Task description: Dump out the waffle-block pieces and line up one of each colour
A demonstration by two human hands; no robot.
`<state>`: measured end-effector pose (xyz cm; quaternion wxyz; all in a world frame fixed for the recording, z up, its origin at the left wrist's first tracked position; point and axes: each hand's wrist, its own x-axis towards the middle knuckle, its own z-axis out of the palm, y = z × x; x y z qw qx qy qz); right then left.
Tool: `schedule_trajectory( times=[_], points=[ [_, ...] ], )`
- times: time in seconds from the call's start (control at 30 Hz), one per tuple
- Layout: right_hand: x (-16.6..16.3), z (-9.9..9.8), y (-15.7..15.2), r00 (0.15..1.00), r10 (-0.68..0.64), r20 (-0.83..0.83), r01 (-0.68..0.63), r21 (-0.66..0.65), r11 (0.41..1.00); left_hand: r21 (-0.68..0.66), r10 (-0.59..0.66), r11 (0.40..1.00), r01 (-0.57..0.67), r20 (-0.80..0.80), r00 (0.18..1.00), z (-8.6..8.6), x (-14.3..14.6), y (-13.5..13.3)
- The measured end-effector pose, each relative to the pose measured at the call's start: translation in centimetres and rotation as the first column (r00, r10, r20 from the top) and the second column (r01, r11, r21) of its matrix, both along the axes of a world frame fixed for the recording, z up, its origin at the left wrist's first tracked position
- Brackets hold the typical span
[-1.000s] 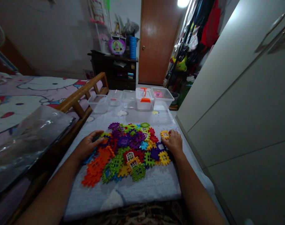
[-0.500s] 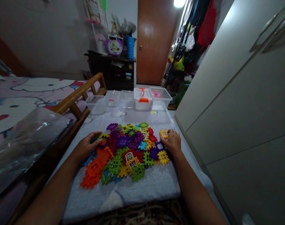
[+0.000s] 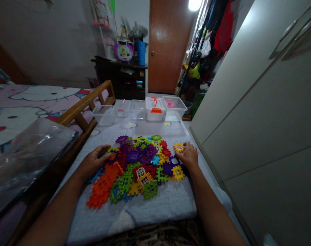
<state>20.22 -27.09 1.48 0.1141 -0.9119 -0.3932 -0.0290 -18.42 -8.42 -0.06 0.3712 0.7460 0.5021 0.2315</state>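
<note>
A heap of interlocking plastic building blocks (image 3: 132, 156) in purple, green, orange, red, blue and yellow lies on the cloth-covered table. At its left edge rests my left hand (image 3: 95, 160), thumb and fingers apart around the outer pieces, not clearly gripping any. To the right of the heap, my right hand (image 3: 188, 155) has a yellow window-shaped block (image 3: 179, 147) between thumb and index finger, low over the cloth. Another yellow block (image 3: 178, 173) lies nearer me, beside a dark purple piece. An orange group (image 3: 102, 186) spreads at the heap's front left.
Clear plastic boxes stand along the table's far edge: an open one at left (image 3: 104, 116), a lidded one with orange clips (image 3: 155, 111) and an open one at right (image 3: 174, 111). A wooden bed rail (image 3: 86, 102) borders the left, a pale cabinet (image 3: 260, 126) the right.
Both hands stay in almost the same place, and the yellow block remains at my right hand. The whole view has shifted very slightly.
</note>
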Motion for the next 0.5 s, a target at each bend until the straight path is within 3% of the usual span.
schedule_trajectory(
  times=[0.5],
  points=[
    [-0.23, 0.52, -0.33, 1.000, -0.027, -0.009, 0.026, -0.020, 0.999, 0.001, 0.020, 1.000, -0.020, 0.008, 1.000, 0.26, 0.17, -0.19]
  ],
)
